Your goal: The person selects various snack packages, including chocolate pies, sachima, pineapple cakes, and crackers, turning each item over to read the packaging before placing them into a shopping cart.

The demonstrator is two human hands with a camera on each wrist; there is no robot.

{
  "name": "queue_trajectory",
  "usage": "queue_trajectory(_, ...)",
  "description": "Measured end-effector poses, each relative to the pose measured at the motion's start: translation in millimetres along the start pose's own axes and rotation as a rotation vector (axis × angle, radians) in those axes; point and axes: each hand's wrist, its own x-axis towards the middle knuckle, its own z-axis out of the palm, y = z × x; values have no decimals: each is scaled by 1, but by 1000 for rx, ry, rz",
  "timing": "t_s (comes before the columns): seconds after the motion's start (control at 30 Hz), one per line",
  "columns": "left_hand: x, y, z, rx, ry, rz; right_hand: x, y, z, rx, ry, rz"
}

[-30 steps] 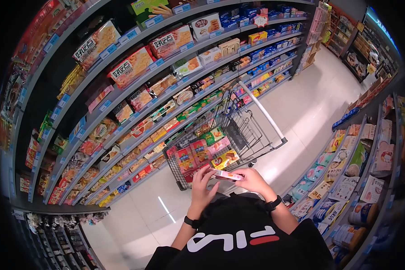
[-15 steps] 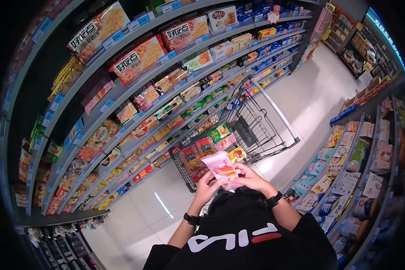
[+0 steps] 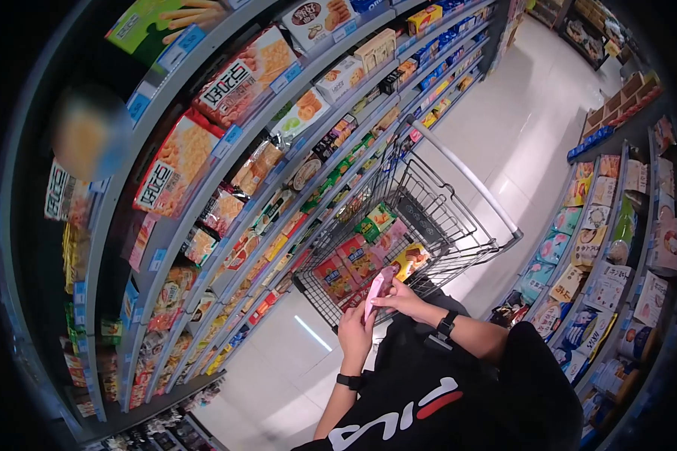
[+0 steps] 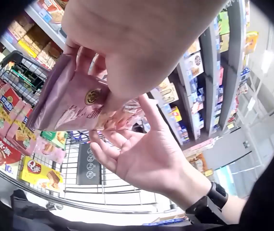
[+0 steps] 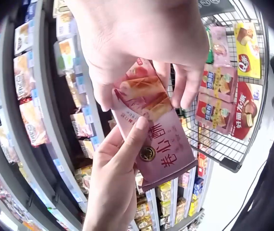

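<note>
Both hands hold a pink snack pack with pictures of filled rolls on its front. My left hand grips it near the middle, the thumb lying across the printed face. At the other end, my right hand holds the pack between thumb and fingers. Seen from the head, the pack stands edge-on above the near side of a wire shopping cart. In the cart lie red-pink boxes, a red box, a yellow box and a green pack.
The cart's pale handle points away to the right. Long shelves of packaged biscuits curve along the left. Another shelf with bagged snacks runs along the right. Light floor tiles lie between them.
The pack turned from lying flat to showing its printed front, then to edge-on with its end tilted up. The head view has swung, so the shelves and cart appear shifted.
</note>
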Motion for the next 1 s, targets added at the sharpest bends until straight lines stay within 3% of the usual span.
queue_trajectory(0.03,12,0,2,7,-127,-92,14,0,-4,35,-5,2)
queue_trajectory(0.13,32,-21,32,-28,-55,-87,72,20,-27,157,61,114)
queue_trajectory(0.23,21,-50,58,-91,-87,-185,147,58,-66,277,295,185)
queue_trajectory(0.3,0,-68,74,-291,-170,-417,199,91,-102,379,463,312)
queue_trajectory(0.33,-16,-83,80,-231,-250,-499,242,126,-125,435,536,392)
queue_trajectory(0.37,-32,-87,84,-230,-274,-618,278,154,-145,543,597,401)
queue_trajectory(0.4,-52,-98,89,-270,-304,-731,277,126,-155,613,529,316)
queue_trajectory(0.47,-111,-142,104,-322,-333,-767,334,152,-183,455,646,285)
queue_trajectory(0.5,-136,-151,111,-599,-240,-990,345,146,-194,458,650,304)
queue_trajectory(0.53,-130,-131,101,-616,-235,-1195,350,132,-203,507,563,308)
queue_trajectory(0.6,-175,-155,112,-729,-178,-1171,377,136,-217,550,472,329)
queue_trajectory(0.67,-191,-162,113,-704,-203,-1281,421,168,-223,242,906,377)
queue_trajectory(0.73,-189,-145,116,-741,-167,-1294,413,149,-226,313,827,415)
queue_trajectory(0.83,-172,-121,114,-853,-142,-1321,400,156,-227,268,774,280)
queue_trajectory(0.87,-165,-114,114,-849,-145,-1303,398,178,-234,314,705,205)
queue_trajectory(0.9,-166,-114,115,-840,-153,-1285,389,161,-229,358,627,120)
queue_trajectory(0.93,-165,-115,117,-834,-151,-1256,367,145,-222,310,718,207)
queue_trajectory(0.97,-162,-112,118,-783,-155,-1217,404,278,-264,-155,668,110)
queue_trajectory(1.0,-169,-125,125,-851,-139,-1203,352,169,-236,65,572,366)
